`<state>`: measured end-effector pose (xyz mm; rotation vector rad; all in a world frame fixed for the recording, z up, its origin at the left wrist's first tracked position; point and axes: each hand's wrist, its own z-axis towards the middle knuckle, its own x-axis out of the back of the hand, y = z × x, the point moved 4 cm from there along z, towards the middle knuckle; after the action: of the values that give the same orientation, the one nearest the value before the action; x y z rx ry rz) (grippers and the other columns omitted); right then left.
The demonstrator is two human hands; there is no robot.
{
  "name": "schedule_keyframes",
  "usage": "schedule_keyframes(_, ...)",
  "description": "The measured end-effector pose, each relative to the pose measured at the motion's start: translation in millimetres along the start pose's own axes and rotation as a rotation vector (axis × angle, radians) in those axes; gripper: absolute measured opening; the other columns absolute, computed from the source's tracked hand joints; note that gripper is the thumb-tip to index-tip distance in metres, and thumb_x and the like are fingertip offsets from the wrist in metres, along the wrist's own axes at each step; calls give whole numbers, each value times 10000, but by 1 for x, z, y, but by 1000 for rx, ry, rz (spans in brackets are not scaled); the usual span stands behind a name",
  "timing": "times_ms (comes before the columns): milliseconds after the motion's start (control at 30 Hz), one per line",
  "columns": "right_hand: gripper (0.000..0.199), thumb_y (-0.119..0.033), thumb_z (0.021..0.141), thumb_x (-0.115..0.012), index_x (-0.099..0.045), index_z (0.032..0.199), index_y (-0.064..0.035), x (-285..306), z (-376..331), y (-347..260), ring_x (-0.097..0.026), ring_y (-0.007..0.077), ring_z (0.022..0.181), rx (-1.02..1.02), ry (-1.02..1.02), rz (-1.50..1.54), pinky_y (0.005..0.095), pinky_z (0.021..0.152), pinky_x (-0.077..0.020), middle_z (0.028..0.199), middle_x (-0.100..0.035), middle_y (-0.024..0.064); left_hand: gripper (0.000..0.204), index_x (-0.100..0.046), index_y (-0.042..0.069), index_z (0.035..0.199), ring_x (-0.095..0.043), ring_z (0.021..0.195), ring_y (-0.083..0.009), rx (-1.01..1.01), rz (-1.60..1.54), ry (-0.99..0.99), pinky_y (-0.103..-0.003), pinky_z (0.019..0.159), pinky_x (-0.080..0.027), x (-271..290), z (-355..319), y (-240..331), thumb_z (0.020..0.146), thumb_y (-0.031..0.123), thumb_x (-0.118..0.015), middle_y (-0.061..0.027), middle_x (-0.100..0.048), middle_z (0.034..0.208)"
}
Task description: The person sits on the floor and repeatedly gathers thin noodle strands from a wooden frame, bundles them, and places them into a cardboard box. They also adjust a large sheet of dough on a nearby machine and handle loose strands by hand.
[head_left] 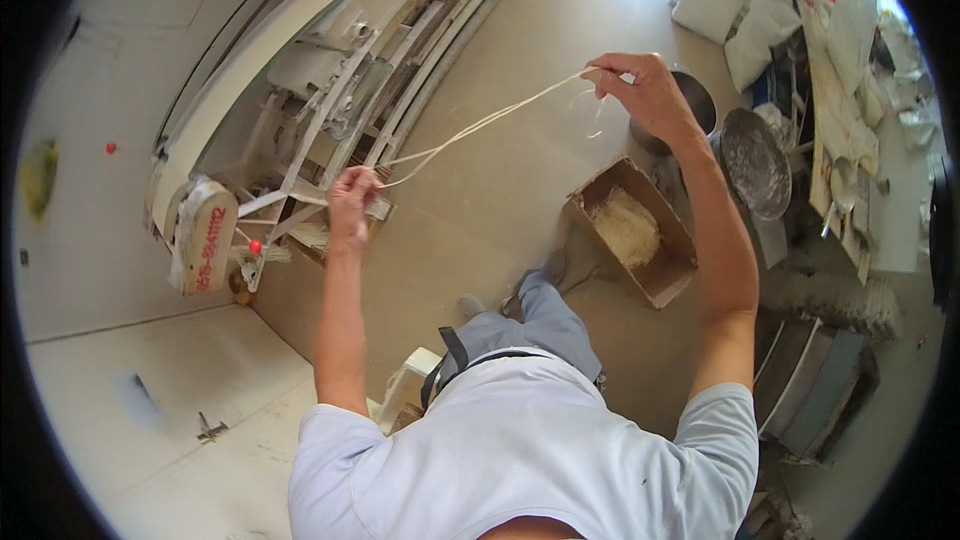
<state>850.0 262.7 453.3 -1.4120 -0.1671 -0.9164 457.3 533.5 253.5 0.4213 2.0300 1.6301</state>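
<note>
A white shirt [520, 450] and grey trousers [550, 315] are seen nearest, with both bare forearms held out in front. Between the hands, high above the floor, a pale, thin, doubled strand [487, 121] is stretched, sloping up from left to right. Its lower end is held at the left hand [352, 205], whose fingers are curled in; whether the strand is pinched there or looped around a finger cannot be told, as the hand is blurred. Its upper end is pinched between thumb and fingers by the right hand [645, 90], which is raised farther out, and a short loose curl is seen hanging below it.

Beyond the feet, on the brown floor [470, 220], an open cardboard box [676, 258] is set to the right, partly filled with a pale heap [627, 225]. Behind it a round bin [650, 142] is partly hidden by the right forearm, and a dusty round pan [757, 165] is placed just beside that. To the left, a long machine frame [400, 90] is seen, a red knob [255, 246] near its close end. Farther right, a wooden board [835, 130] is cluttered with things, and white sacks [765, 35] are piled at its far end.
</note>
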Motion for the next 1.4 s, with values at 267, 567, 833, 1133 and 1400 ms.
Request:
schedule_keyframes(267,207,-142,975,-654,-735,1079,18,-57,45,-190,-606,74,698,274,-202,-48,253,655,-493,727,-666,25,552,-525,83,1434,-486,627,-54,-37,37,-313,-232,607,-429,-78,-33,-95,922,137,-725,55,-545,688)
schedule_keyframes(567,206,-124,997,-626,-732,1039,47,-86,81,-209,-612,92,747,278,-300,-105,253,723,-510,821,-687,38,280,-721,63,850,-439,623,-56,-145,310,-407,-257,578,-385,-46,-55,-95,1007,268,-614,58,-517,669)
schedule_keyframes(833,156,-116,960,-669,-753,1033,-6,-269,91,-7,-567,89,629,-61,-534,-37,262,589,-477,740,-689,42,298,-654,43,835,-475,609,-78,181,395,147,-287,569,-415,209,-184,-78,1024,258,-570,15,-527,655)
schedule_keyframes(1133,144,-65,940,-622,-729,903,24,-627,-64,0,-677,153,634,-633,-948,472,279,572,-570,732,-700,94,263,-644,20,860,-575,598,-86,506,89,653,-249,534,-448,362,-416,-134,1032,210,-583,-12,-619,699)
schedule_keyframes(1400,139,-73,946,-674,-697,1006,49,-843,-110,-11,-708,204,705,-917,-862,645,317,644,-611,842,-720,115,266,-642,28,826,-602,541,-103,633,-116,852,-256,498,-458,489,-455,-268,1032,183,-576,-41,-642,665)
